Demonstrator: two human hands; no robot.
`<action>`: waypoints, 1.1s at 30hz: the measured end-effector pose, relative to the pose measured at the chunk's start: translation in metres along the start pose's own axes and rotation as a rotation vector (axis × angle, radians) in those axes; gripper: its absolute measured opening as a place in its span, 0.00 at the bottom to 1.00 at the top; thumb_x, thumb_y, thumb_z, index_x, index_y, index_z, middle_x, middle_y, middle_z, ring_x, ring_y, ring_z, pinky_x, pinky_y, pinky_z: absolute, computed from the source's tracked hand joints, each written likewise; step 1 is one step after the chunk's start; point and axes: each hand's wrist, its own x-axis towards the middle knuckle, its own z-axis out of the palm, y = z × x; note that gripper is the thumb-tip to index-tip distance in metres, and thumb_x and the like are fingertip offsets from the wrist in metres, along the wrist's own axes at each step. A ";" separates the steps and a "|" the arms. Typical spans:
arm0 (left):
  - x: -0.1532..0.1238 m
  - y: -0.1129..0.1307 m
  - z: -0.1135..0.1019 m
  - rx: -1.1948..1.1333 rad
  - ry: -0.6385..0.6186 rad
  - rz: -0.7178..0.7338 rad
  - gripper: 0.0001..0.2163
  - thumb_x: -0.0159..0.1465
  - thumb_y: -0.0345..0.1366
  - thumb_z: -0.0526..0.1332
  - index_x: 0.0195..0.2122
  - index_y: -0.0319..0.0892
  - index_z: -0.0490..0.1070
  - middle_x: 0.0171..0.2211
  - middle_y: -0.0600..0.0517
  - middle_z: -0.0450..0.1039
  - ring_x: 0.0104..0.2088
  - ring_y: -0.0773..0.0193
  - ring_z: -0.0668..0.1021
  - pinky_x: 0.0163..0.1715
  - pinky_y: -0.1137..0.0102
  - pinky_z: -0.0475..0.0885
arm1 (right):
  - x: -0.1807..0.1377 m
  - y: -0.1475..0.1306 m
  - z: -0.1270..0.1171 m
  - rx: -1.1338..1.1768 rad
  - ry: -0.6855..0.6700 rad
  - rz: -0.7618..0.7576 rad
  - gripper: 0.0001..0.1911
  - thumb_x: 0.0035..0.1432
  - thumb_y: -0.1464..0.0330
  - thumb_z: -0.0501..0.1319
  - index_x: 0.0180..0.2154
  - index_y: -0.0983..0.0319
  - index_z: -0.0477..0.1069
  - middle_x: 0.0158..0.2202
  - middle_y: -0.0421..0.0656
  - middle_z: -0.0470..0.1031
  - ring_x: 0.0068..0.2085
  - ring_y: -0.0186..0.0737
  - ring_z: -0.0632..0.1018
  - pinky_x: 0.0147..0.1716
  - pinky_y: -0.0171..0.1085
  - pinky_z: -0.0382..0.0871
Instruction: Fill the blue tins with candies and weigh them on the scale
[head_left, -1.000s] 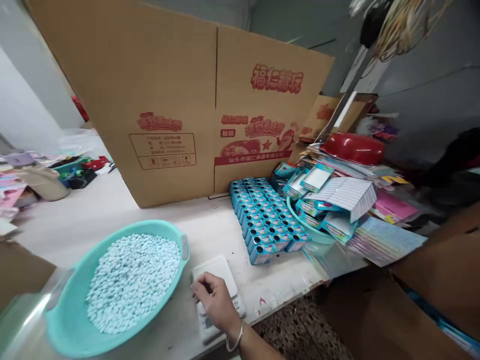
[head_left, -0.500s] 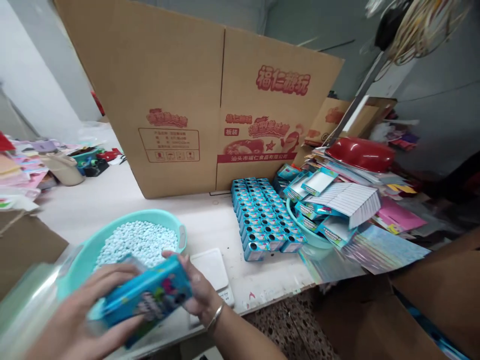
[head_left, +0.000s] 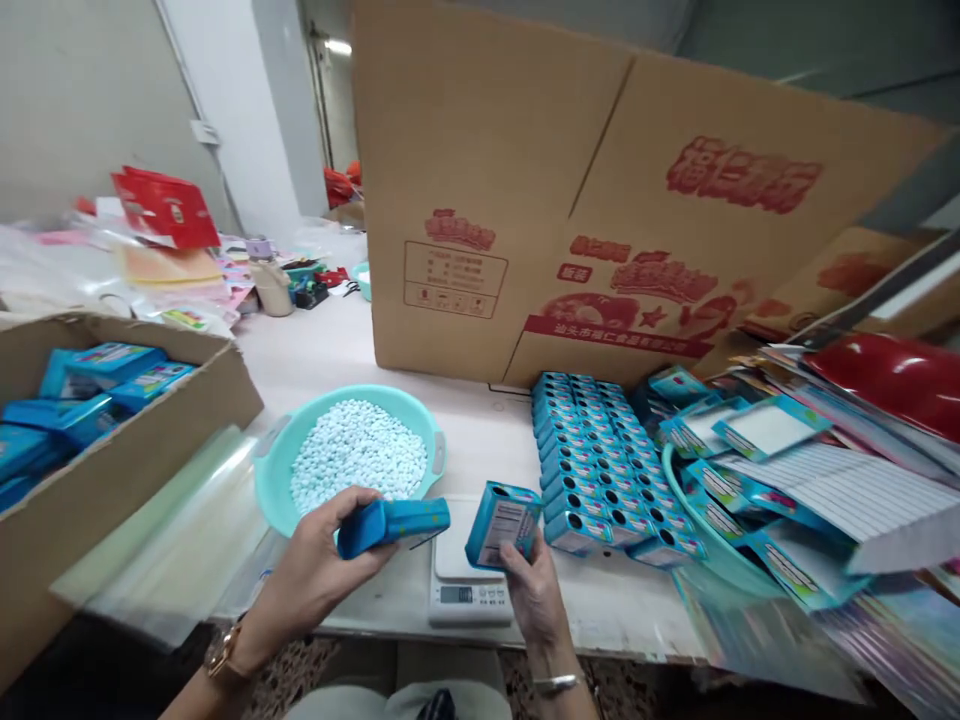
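Observation:
My left hand (head_left: pixel 334 545) is closed around a blue printed box (head_left: pixel 412 522), tilted on its side with one end towards me, over the near rim of the turquoise basin (head_left: pixel 271 470). Pale blue candies (head_left: pixel 360 448) fill that basin. Another blue box (head_left: pixel 501 525), its printed back panel facing me, is gripped in my right hand (head_left: pixel 534 590) above the white digital scale (head_left: pixel 471 595). Just right of it stand rows of similar small blue boxes (head_left: pixel 585 470), dark round spots on their ends.
A large cardboard carton (head_left: pixel 480 130) stands behind the basin. At left, an open carton (head_left: pixel 150 440) holds several blue boxes beside plastic sheets (head_left: pixel 180 540). At right, a turquoise bowl (head_left: pixel 701 535) overflows with flat box blanks (head_left: pixel 795 480); a red basin (head_left: pixel 892 375) sits behind.
The view has swung left, bringing the open carton of boxes into sight. My hands, earlier together at one blue box, are now apart with a blue box in each.

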 end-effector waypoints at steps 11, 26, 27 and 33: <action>-0.013 0.001 0.011 -0.280 0.055 -0.027 0.15 0.55 0.31 0.68 0.45 0.47 0.75 0.42 0.51 0.73 0.43 0.59 0.75 0.45 0.68 0.69 | -0.015 -0.012 0.006 -0.371 -0.151 -0.055 0.28 0.43 0.66 0.75 0.48 0.59 0.74 0.41 0.46 0.80 0.40 0.45 0.79 0.42 0.41 0.74; -0.016 -0.027 0.075 -2.024 -0.414 -0.986 0.13 0.60 0.37 0.63 0.44 0.35 0.71 0.28 0.50 0.70 0.21 0.72 0.67 0.23 0.77 0.64 | -0.013 -0.005 0.001 -0.208 -0.180 0.044 0.26 0.40 0.59 0.74 0.43 0.58 0.75 0.39 0.49 0.80 0.39 0.50 0.79 0.40 0.47 0.74; -0.016 -0.027 0.079 -1.983 -0.440 -0.997 0.13 0.60 0.39 0.63 0.41 0.35 0.71 0.27 0.51 0.70 0.21 0.72 0.66 0.23 0.77 0.64 | -0.013 -0.010 0.006 -0.240 -0.221 0.068 0.27 0.40 0.59 0.75 0.44 0.58 0.74 0.39 0.49 0.80 0.39 0.52 0.79 0.40 0.47 0.74; -0.025 -0.023 0.112 -1.510 -0.503 -1.051 0.24 0.60 0.57 0.58 0.32 0.37 0.73 0.24 0.50 0.72 0.17 0.71 0.66 0.17 0.75 0.61 | -0.014 -0.023 0.038 -0.309 -0.424 0.194 0.40 0.43 0.56 0.73 0.57 0.58 0.68 0.46 0.50 0.77 0.45 0.55 0.78 0.48 0.51 0.71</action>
